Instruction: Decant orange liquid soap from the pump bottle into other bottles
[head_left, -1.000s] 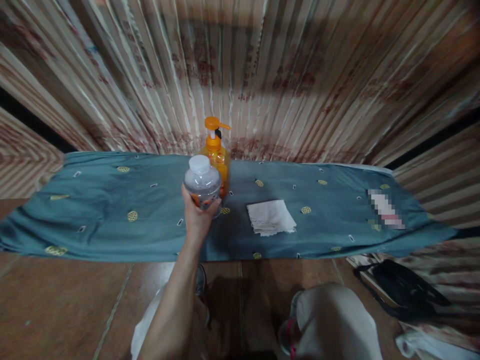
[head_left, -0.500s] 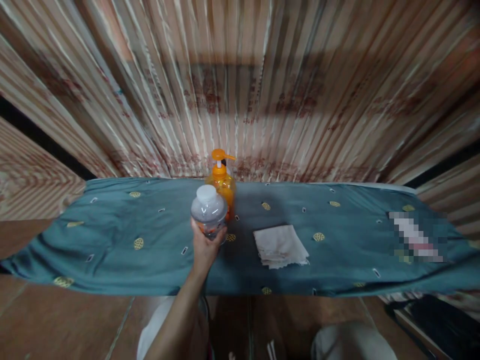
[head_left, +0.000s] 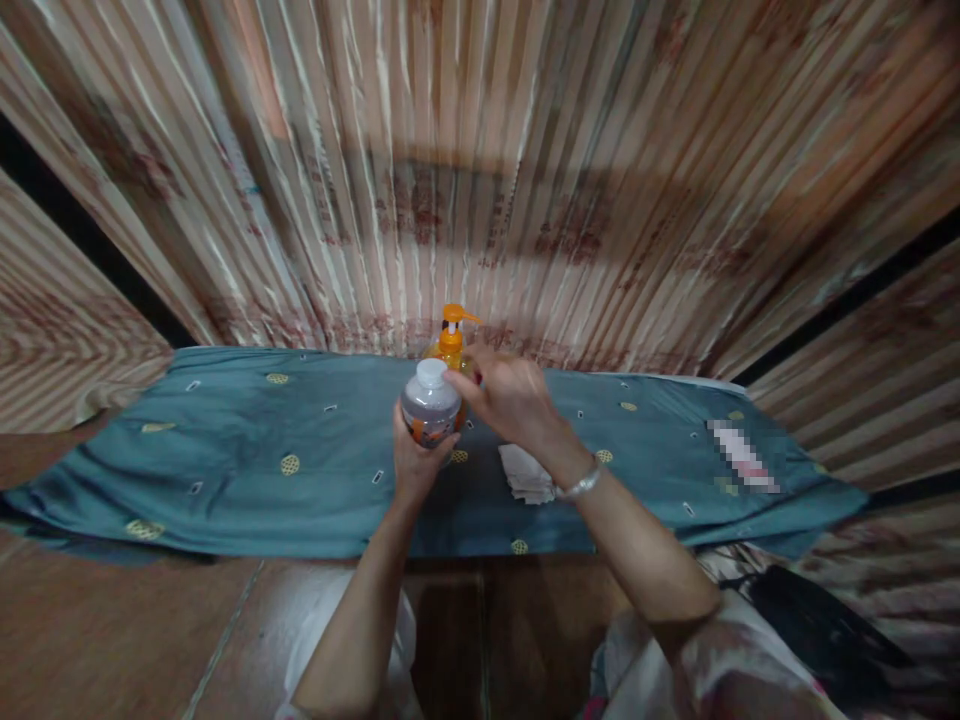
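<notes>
My left hand point(head_left: 415, 460) is wrapped around a clear plastic bottle point(head_left: 430, 405), which has a white cap point(head_left: 431, 372) and an orange-marked label. The bottle is held upright above the cloth. My right hand point(head_left: 514, 395), with a bracelet at its wrist, is beside the cap, back of the hand up. Its thumb tip is at the cap's edge, apart from the bent fingers; whether it touches the cap I cannot tell. Just behind stands an orange pump bottle point(head_left: 451, 342), partly hidden by the clear bottle and my right hand.
A folded pale cloth point(head_left: 525, 475) lies below my right wrist. The long table is covered with a teal patterned tablecloth point(head_left: 240, 480). A blurred-out flat item point(head_left: 742, 455) lies toward the right end. Pleated curtains point(head_left: 465, 200) hang close behind the table.
My right hand has come into view from the right and reached the cap. The bottle stays in my left hand, slightly further right and higher in view. The view has shifted a little.
</notes>
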